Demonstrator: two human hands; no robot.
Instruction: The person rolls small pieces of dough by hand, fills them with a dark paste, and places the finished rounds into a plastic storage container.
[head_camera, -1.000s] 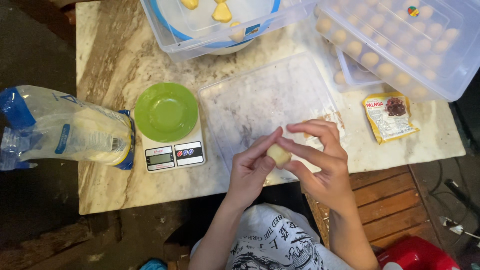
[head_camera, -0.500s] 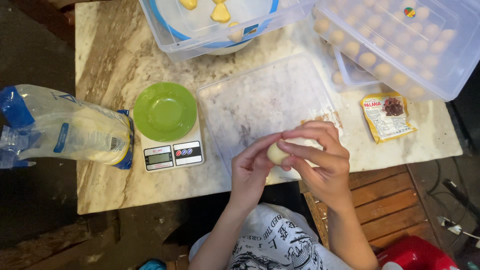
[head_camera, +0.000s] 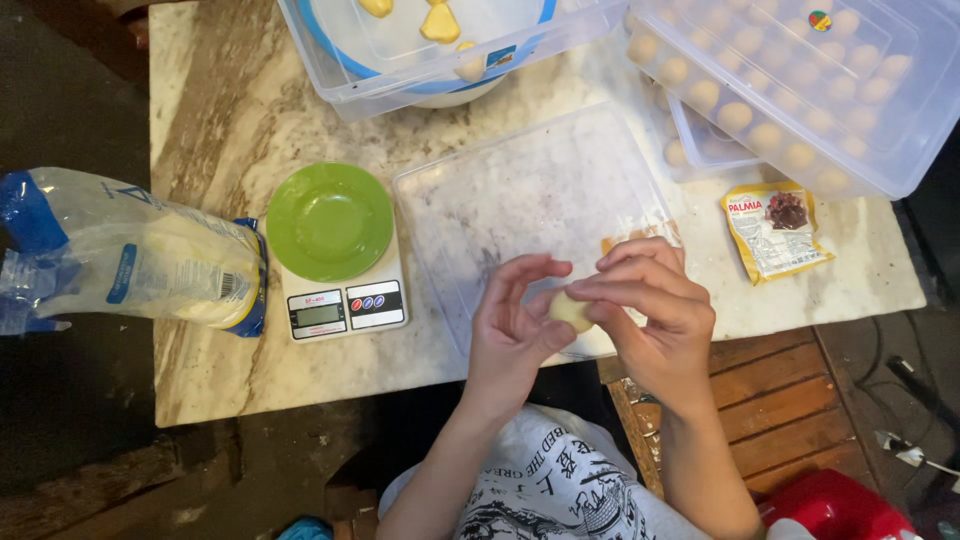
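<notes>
A small pale ball of dough (head_camera: 570, 310) sits between both of my hands at the near edge of the marble table (head_camera: 215, 120). My left hand (head_camera: 515, 325) cups it from below and the left. My right hand (head_camera: 650, 310) closes over it, fingertips pressing on its top. Under the hands lies a clear plastic lid (head_camera: 530, 200), dusted and smeared.
A green plate (head_camera: 330, 220) rests on a white digital scale (head_camera: 345, 305) to the left. A plastic bag of white powder (head_camera: 130, 260) overhangs the table's left edge. Clear boxes of dough balls (head_camera: 790, 80) stand at back right, a tub with yellow pieces (head_camera: 440, 35) at back, a yellow sachet (head_camera: 775, 230) right.
Both hands stay around the dough ball near the table's front edge. The fingers have shifted around the ball, turning it a little.
</notes>
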